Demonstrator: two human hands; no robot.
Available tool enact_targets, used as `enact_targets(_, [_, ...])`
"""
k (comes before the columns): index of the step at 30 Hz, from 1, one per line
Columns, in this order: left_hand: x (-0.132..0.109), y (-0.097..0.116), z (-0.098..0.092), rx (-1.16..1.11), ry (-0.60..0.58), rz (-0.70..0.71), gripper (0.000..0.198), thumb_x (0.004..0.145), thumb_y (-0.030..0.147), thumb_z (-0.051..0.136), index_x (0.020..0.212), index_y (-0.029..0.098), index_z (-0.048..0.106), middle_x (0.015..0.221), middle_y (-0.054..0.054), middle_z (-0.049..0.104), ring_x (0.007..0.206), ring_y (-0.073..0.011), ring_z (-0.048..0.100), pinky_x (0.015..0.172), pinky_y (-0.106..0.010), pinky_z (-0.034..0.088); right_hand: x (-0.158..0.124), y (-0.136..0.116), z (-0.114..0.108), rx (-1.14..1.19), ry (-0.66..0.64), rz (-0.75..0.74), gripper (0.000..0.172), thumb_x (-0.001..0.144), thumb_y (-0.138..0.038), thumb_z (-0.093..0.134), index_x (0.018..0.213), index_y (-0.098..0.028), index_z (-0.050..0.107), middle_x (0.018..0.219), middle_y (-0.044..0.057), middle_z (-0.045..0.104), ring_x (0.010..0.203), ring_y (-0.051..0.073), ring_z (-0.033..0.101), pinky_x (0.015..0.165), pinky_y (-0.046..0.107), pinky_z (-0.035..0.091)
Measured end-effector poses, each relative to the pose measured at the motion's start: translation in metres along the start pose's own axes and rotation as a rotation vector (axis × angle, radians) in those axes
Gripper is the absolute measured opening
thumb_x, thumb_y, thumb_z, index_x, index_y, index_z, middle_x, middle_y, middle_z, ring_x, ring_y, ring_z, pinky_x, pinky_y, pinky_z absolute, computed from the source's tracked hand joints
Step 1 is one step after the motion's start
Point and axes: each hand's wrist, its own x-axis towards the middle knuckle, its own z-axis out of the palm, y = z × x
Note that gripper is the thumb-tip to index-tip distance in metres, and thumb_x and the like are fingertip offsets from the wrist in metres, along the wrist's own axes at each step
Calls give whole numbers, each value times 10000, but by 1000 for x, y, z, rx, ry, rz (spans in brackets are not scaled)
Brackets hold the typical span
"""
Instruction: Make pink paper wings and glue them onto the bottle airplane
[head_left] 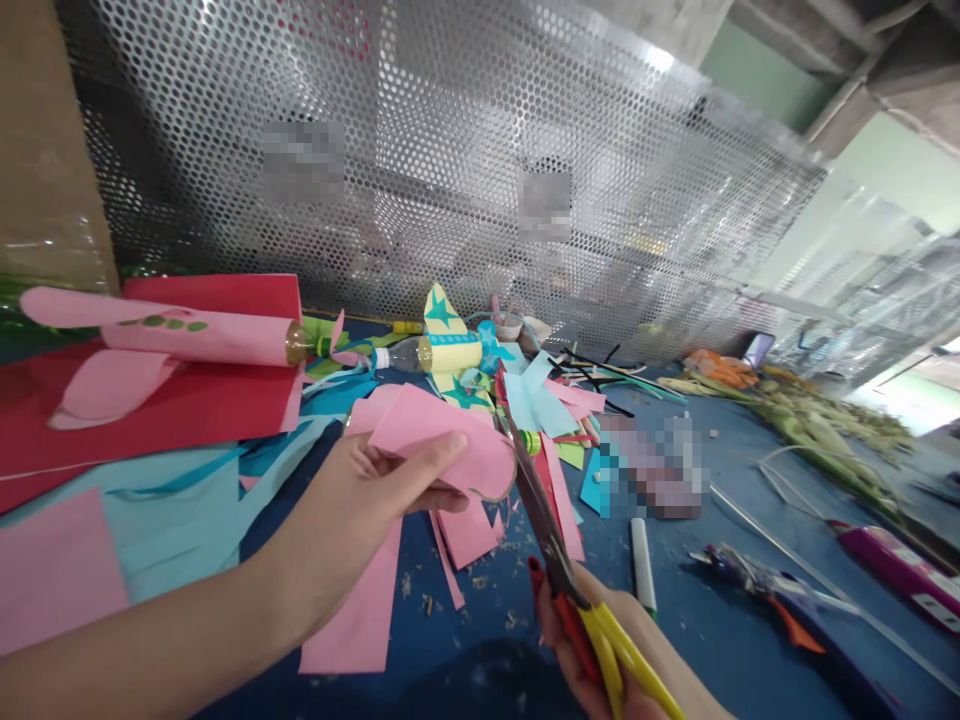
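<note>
Pink paper (427, 430), with a rounded right end, is pinched between the thumb and fingers of my left hand (397, 480). My right hand (592, 640) grips scissors (555, 545) with dark blades and red and yellow handles. The blades point up and away, touching or very near the right edge of the pink paper. Below my left hand lie a pink sheet (360, 610) and narrow pink offcuts (450, 570) on the blue table (480, 640). Behind the held paper is a bottle wrapped in yellow paper (454, 352) with blue stars.
A pink-wrapped bottle (202, 335) rests on red sheets (180, 410) at the left. A white marker (643, 565), a glue gun (795, 610), a purple object (900, 570) and dry husks (825, 430) lie to the right. A perforated metal screen (450, 150) stands behind.
</note>
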Motion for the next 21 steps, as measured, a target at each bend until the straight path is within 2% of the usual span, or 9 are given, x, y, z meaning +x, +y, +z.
enact_targets(3, [1,0,-2,16,5,4,250,716,397,751,567,198,724,574,34,674,641,-148,680,733,-229,560,2,-2,-2,92,-35,45,827,472,-942,393,787,-185,491,522,-56,456,431,60,374,382,181,294])
enact_targets(6, [2,0,-3,18,6,28,233,705,398,760,581,201,742,568,34,682,615,-134,671,713,-213,560,1,-2,-1,68,-11,39,774,525,-913,434,788,-188,498,522,-49,472,444,77,404,412,195,352])
enact_targets(10, [5,-2,-5,-4,-5,105,212,705,387,764,590,208,754,576,32,698,585,-111,647,643,-177,556,-1,0,0,7,14,53,693,650,-848,452,807,-180,549,537,-34,492,477,100,469,455,200,418])
enact_targets(15, [8,-3,-6,3,0,153,214,724,372,751,573,219,746,579,23,702,596,-116,638,647,-190,554,-1,1,0,60,0,102,613,790,-753,415,829,-164,582,550,-24,495,484,101,473,467,195,435])
enact_targets(18, [9,-1,-5,44,20,183,202,723,379,746,612,211,750,580,13,683,611,-132,626,635,-211,554,-1,2,0,58,19,88,598,769,-748,465,820,-165,591,544,-27,496,482,100,470,462,192,435])
enact_targets(21, [9,1,-4,62,27,197,212,727,390,738,633,200,746,589,8,666,620,-140,620,637,-228,558,-2,3,2,40,43,47,622,652,-777,575,804,-174,596,525,-36,488,481,106,476,446,194,429])
